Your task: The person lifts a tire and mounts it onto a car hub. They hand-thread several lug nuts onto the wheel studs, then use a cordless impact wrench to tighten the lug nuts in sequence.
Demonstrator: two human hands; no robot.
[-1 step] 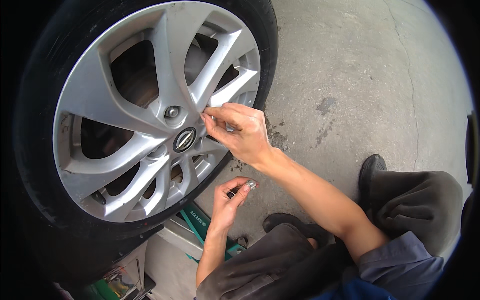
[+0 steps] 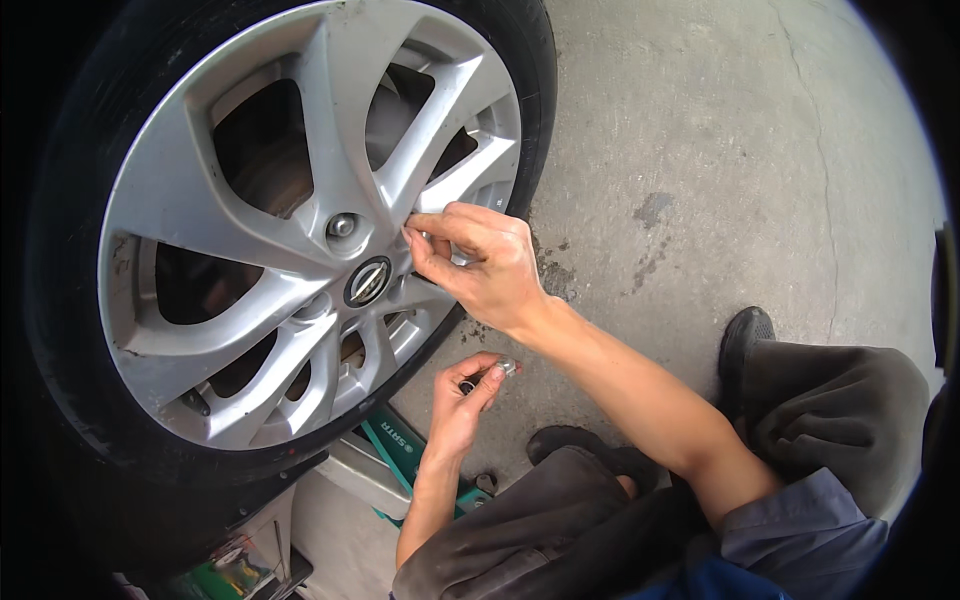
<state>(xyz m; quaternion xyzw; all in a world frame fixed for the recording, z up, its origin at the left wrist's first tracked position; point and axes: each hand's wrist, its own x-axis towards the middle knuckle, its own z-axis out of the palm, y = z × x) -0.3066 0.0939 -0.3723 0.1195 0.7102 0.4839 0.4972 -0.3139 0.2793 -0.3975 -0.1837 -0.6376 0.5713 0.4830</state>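
One black tyre (image 2: 65, 300) fills the left of the scene, mounted on a silver alloy wheel (image 2: 345, 110) with wide, branching spokes. At the near left, below the tyre, a tray (image 2: 297, 572) carries tools, too cut off to tell apart. In the wheel, a lug nut (image 2: 341, 226) sits inside a round recess, left of the right hand's fingertips and apart from them. A round centre cap (image 2: 368, 281) lies just nearer and a little to the right. Nearer still, a green metal frame (image 2: 395, 445) shows under the tyre, beside a pale metal beam (image 2: 365, 475).

To the right of these, the left hand (image 2: 457, 402) is curled around small pieces: a metal nut (image 2: 508, 367) pokes out past the thumb and forefinger at the right, and a dark, round-ended piece (image 2: 467, 386) shows inside the curl. Farther off, the right hand (image 2: 485, 255) reaches leftward to the hub, thumb and forefinger brought close together at the wheel's face, right of the cap — whether anything is pinched between them cannot be told.

Farther right lie the concrete floor (image 2: 700, 120), two dark shoes (image 2: 742, 350) and the person's dark trousers (image 2: 850, 400).
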